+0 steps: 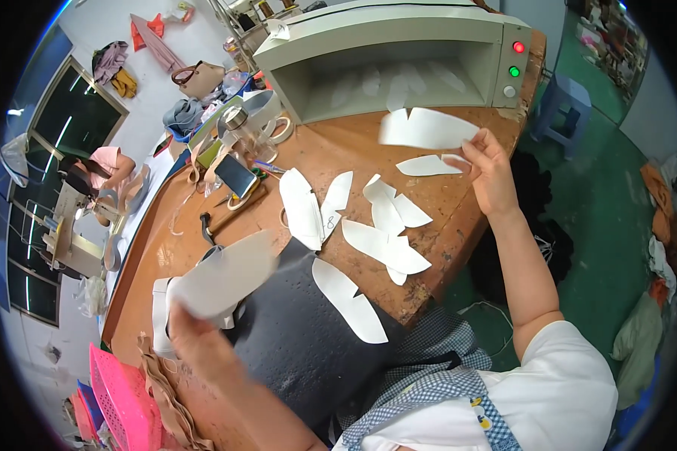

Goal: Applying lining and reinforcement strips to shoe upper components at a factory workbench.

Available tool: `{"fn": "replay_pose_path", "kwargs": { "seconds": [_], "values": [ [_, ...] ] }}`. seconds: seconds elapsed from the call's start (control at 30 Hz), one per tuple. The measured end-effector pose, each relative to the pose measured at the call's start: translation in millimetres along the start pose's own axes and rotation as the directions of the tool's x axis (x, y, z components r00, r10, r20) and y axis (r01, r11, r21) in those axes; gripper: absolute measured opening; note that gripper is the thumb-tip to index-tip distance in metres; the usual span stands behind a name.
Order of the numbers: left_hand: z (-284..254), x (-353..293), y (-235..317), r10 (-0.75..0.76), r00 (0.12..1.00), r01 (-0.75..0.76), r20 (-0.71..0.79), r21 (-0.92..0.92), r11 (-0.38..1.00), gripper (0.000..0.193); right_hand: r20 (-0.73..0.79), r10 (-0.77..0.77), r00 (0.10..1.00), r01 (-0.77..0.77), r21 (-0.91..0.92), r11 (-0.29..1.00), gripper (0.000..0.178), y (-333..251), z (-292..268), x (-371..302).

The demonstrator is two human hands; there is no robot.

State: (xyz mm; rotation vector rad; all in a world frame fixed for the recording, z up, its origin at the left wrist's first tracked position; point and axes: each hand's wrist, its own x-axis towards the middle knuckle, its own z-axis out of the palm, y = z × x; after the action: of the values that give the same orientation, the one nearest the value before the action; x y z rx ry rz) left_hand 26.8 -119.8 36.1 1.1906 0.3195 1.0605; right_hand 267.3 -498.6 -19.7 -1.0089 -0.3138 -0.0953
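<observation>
My right hand [492, 171] pinches a white notched cut piece [429, 129] by its right end. It holds the piece up in front of the machine's opening, over another white piece [423, 165] near the table's right edge. At the lower left, my left hand [195, 340] grips the end of a pale, rounded flat piece [229, 275]; both are blurred by motion. That piece hangs above the left side of a black mat [286, 353]. A single notched white piece [350, 301] lies on the mat. Several more white pieces [387, 246] lie loosely overlapped on the table beyond it.
A pale box-shaped machine [308, 83] with lit red and green buttons stands at the back, flat pieces inside. At the left are a phone [235, 176], a glass jar [248, 135], a hammer [229, 214] and a pink basket [124, 398]. Another person [105, 169] sits farther left.
</observation>
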Motion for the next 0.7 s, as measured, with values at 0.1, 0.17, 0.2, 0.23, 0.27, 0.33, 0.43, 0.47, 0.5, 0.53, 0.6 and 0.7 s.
{"fn": "replay_pose_path", "kwargs": {
  "seconds": [0.1, 0.17, 0.2, 0.23, 0.27, 0.33, 0.43, 0.47, 0.5, 0.53, 0.6, 0.7],
  "values": [
    [42.9, 3.0, -67.1, -0.283, 0.953, 0.297, 0.110, -0.137, 0.945, 0.019, -0.016, -0.124, 0.992, 0.116, -0.238, 0.964, 0.002, -3.1, 0.9, 23.2],
    [61.0, -1.0, -106.7, -0.455, 0.875, 0.465, 0.167, -0.027, 0.885, 0.018, -0.027, -0.224, 0.974, 0.190, -0.443, 0.876, 0.003, -2.7, -1.2, 45.2],
    [60.1, -3.2, -118.2, -0.507, 0.845, 0.490, 0.172, 0.135, 0.861, 0.016, -0.057, -0.177, 0.983, 0.135, -0.435, 0.890, 0.002, 4.8, 3.7, 57.0],
    [53.3, -9.4, -130.8, -0.493, 0.842, 0.386, 0.220, 0.394, 0.834, 0.022, -0.090, -0.132, 0.987, 0.081, -0.432, 0.898, 0.003, 13.8, 6.3, 70.4],
    [47.2, -17.3, -137.8, -0.308, 0.925, 0.100, 0.221, 0.642, 0.760, 0.025, -0.046, -0.202, 0.978, 0.156, -0.478, 0.864, 0.003, 27.2, 7.9, 85.0],
    [36.4, -32.6, -142.3, -0.113, 0.955, -0.171, 0.275, 0.818, 0.549, 0.029, -0.011, -0.230, 0.973, 0.196, -0.482, 0.854, 0.006, 56.6, 22.0, 114.9],
    [24.0, -53.6, -137.5, 0.033, 0.973, -0.208, 0.228, 0.813, 0.543, 0.022, 0.072, -0.316, 0.946, 0.296, -0.583, 0.757, 0.009, 112.9, 41.5, 169.2],
    [14.3, -57.6, -141.0, -0.003, 0.977, -0.173, 0.212, 0.805, 0.568, 0.019, 0.123, -0.371, 0.921, 0.362, -0.626, 0.691, 0.009, 132.2, 50.8, 189.6],
    [9.6, -57.2, -144.7, -0.038, 0.981, -0.132, 0.190, 0.799, 0.587, 0.016, 0.129, -0.366, 0.921, 0.365, -0.614, 0.700, 0.009, 150.5, 63.4, 209.2],
    [12.0, -54.2, -145.0, -0.031, 0.983, -0.129, 0.179, 0.806, 0.578, 0.016, 0.177, -0.393, 0.902, 0.393, -0.710, 0.584, 0.007, 167.7, 75.5, 227.9],
    [18.5, -53.2, -148.9, -0.122, 0.987, -0.015, 0.107, 0.808, 0.589, 0.012, 0.229, -0.392, 0.891, 0.404, -0.793, 0.455, 0.004, 203.1, 87.6, 259.9],
    [25.3, -51.5, -147.8, -0.132, 0.980, -0.061, 0.150, 0.856, 0.514, 0.011, 0.247, -0.407, 0.879, 0.403, -0.840, 0.362, 0.004, 249.8, 120.3, 296.9]
  ]
}}
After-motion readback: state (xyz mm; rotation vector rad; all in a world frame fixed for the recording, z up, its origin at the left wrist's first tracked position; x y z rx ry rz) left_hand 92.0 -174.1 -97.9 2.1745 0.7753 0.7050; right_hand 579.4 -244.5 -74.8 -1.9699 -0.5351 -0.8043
